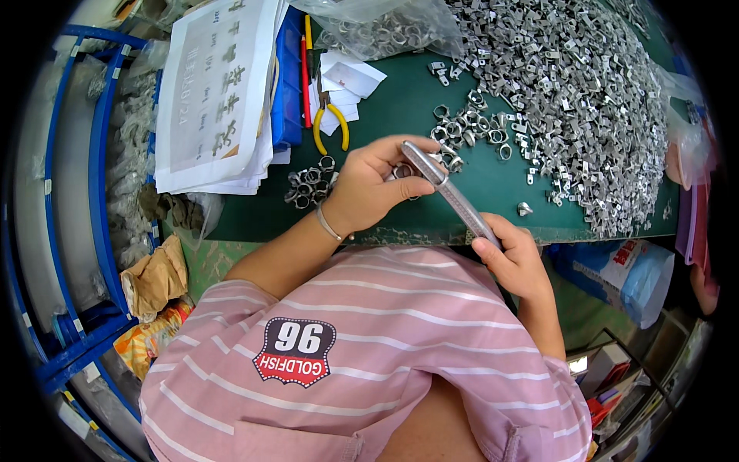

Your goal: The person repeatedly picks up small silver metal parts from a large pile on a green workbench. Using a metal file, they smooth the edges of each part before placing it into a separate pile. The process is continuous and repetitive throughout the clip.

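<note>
A tapered metal ring mandrel (466,209) with fine markings slants across the front of the table. My right hand (514,258) is closed round its lower end, thumb on top. A metal ring (441,182) appears to sit round the mandrel, and my left hand (371,187) pinches there with thumb and fingers. Another ring (402,171) shows between the left thumb and fingers; I cannot tell whether it is held or lies behind. Beside my left wrist lies a small cluster of rings (310,185), and beyond the mandrel is a looser group of rings (481,123).
A big heap of small metal tabs (570,92) covers the table's right side. Yellow-handled pliers (329,123), a red pen (305,85), a blue tray (286,100) and stacked papers (219,100) lie left. A bag of rings (385,31) is at the back. Blue shelving (100,115) stands left.
</note>
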`<action>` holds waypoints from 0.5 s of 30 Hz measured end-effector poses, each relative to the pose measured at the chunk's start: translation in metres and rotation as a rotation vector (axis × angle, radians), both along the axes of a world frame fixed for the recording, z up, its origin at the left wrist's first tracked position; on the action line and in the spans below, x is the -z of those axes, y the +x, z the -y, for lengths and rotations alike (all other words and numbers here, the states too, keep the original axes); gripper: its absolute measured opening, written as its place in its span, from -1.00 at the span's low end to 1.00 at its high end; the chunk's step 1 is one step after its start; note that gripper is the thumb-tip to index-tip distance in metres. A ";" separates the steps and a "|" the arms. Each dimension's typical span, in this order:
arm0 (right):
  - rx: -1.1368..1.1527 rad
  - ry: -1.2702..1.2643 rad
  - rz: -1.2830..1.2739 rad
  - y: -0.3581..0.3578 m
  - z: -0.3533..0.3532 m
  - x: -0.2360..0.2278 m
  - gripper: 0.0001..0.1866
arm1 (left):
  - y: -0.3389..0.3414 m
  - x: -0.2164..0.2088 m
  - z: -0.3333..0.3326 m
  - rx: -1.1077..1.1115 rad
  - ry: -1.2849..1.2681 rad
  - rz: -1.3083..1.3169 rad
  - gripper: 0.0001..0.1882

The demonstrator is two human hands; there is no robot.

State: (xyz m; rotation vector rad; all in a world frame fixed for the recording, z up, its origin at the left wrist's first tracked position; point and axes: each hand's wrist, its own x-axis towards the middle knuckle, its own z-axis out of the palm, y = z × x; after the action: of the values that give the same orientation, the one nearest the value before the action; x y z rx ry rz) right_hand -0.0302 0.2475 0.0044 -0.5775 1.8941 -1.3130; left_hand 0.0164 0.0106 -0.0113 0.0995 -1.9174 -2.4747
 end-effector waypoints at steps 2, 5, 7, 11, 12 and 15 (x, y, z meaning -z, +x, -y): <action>-0.008 -0.013 0.004 -0.001 0.003 0.000 -0.70 | 0.000 -0.002 0.001 0.002 0.063 0.089 -0.54; -0.025 0.003 0.046 -0.002 0.005 -0.002 -0.70 | 0.000 0.000 0.004 0.017 0.126 0.076 -0.58; -0.034 0.024 0.088 -0.003 0.005 -0.003 -0.70 | 0.001 0.007 0.001 0.035 0.076 0.028 -0.60; -0.076 -0.014 0.088 -0.003 0.004 -0.003 -0.70 | 0.001 0.009 0.003 0.077 -0.018 -0.039 -0.68; -0.075 -0.023 0.080 -0.002 0.004 -0.002 -0.70 | 0.001 0.006 0.004 0.068 0.016 0.016 -0.70; -0.026 -0.048 0.126 -0.001 0.000 0.000 -0.70 | 0.001 0.003 0.016 -0.029 0.387 0.155 -0.80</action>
State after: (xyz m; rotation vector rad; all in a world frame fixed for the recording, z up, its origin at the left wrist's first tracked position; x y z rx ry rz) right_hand -0.0313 0.2479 0.0045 -0.5291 1.7521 -1.3492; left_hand 0.0175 -0.0058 -0.0139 0.3270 -1.4391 -2.8574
